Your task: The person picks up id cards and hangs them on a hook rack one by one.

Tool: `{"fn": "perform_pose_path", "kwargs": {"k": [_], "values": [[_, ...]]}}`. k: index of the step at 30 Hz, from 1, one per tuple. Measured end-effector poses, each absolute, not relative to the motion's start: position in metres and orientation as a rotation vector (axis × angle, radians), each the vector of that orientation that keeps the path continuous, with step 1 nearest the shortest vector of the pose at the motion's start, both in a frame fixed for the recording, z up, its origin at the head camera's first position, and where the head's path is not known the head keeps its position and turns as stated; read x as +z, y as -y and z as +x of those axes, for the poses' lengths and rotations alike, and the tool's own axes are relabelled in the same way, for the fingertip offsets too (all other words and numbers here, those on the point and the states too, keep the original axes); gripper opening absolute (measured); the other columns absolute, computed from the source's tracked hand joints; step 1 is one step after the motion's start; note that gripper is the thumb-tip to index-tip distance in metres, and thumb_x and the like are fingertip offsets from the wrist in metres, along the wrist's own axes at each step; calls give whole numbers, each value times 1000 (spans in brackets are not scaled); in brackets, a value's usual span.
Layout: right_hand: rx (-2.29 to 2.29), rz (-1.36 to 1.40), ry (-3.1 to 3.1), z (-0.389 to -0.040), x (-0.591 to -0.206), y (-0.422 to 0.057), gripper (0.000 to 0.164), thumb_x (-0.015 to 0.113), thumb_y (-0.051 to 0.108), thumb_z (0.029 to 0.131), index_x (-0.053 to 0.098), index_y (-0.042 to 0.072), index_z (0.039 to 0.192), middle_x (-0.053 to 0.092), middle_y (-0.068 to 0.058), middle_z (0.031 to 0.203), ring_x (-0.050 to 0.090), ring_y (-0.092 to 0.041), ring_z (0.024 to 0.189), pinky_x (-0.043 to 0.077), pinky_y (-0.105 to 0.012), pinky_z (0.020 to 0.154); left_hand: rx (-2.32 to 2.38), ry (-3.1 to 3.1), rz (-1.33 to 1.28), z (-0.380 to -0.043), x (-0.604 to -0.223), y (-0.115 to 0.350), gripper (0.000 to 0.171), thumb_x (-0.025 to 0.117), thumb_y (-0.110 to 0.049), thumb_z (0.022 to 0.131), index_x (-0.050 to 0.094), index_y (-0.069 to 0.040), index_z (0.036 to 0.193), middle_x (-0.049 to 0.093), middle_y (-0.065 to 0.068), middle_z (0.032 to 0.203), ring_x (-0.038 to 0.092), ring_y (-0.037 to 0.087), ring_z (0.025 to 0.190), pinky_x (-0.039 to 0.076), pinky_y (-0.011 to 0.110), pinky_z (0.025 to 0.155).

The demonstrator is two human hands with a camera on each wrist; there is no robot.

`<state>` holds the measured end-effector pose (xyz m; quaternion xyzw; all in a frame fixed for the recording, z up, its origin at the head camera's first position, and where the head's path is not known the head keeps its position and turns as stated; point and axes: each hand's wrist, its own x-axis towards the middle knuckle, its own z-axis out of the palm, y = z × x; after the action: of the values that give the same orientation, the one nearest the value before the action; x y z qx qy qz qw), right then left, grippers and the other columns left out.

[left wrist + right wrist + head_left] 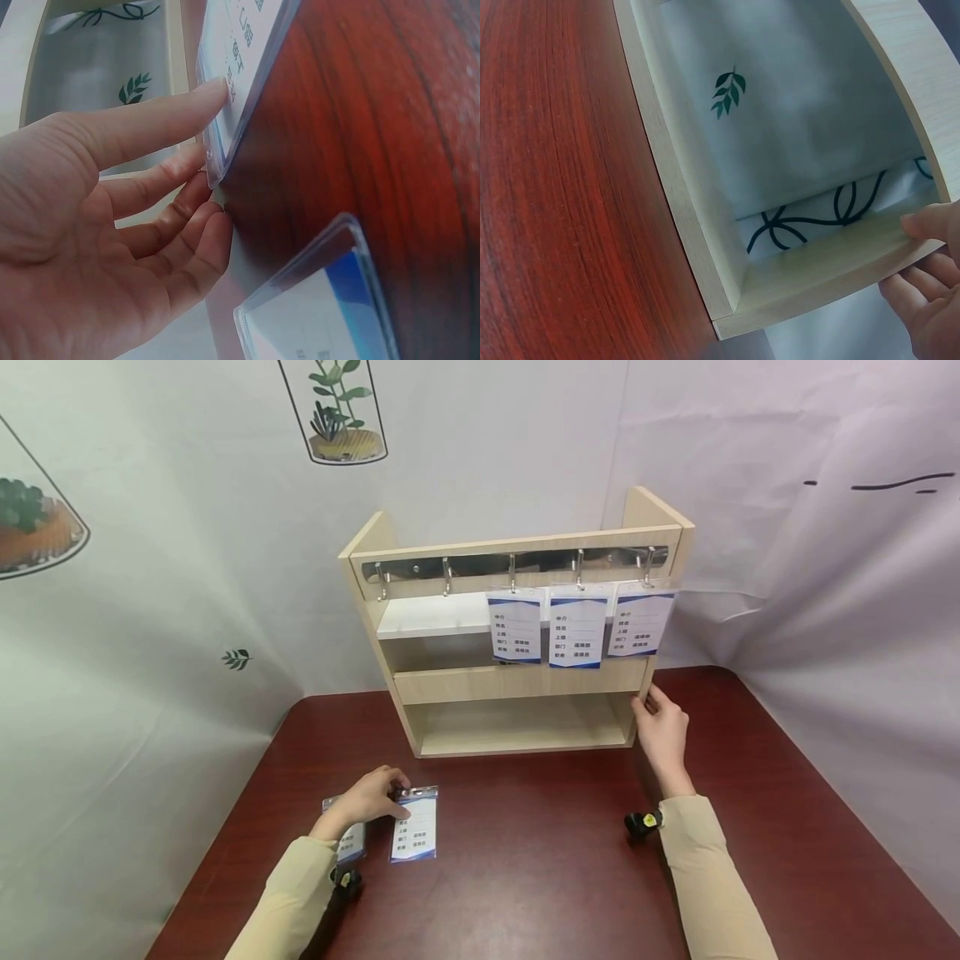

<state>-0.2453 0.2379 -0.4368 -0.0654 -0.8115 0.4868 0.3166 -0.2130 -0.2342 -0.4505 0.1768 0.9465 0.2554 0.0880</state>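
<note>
My left hand [366,799] pinches the top edge of a name badge [417,833] in a clear plastic holder, low over the red-brown table. In the left wrist view the thumb lies on the badge's printed face [238,52], with fingers behind its edge. A second badge [352,843] lies just left, partly hidden by that hand. My right hand [664,728] grips the right side panel of a pale wooden shelf unit [525,687]. Its thumb is inside the panel, the other fingers outside, as the right wrist view shows [936,300].
Three badges hang from the right-hand hooks of a metal hook rail [480,565] on the shelf's front: one [516,631], another [577,635] and a third [640,625]. Two hooks at the left carry nothing. White printed fabric [510,452] stands behind the table [525,860].
</note>
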Motion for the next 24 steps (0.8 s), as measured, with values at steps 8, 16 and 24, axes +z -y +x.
{"fn": "perform_pose_path", "kwargs": {"k": [8, 16, 24], "values": [[1242, -176, 2137, -247, -438, -238, 32, 66, 2, 94, 68, -3, 125, 70, -24, 114, 69, -34, 105, 58, -31, 83, 789, -2800, 530, -216, -452, 234, 40, 91, -7, 68, 64, -3, 97, 60, 4, 88, 56, 18, 81, 50, 37, 75], [1233, -182, 2142, -247, -438, -237, 34, 64, 3, 95, 66, -4, 128, 69, -25, 115, 69, -35, 105, 56, -51, 85, 834, -2794, 497, -215, -450, 233, 41, 89, -4, 69, 58, -4, 96, 61, 4, 83, 55, 17, 78, 49, 36, 71], [1259, -179, 2133, -247, -438, -238, 33, 65, 4, 95, 66, -4, 127, 69, -24, 116, 69, -35, 106, 56, -50, 86, 887, -2896, 544, -215, -441, 232, 41, 87, -2, 70, 56, -4, 97, 60, 4, 81, 55, 17, 75, 48, 34, 68]]}}
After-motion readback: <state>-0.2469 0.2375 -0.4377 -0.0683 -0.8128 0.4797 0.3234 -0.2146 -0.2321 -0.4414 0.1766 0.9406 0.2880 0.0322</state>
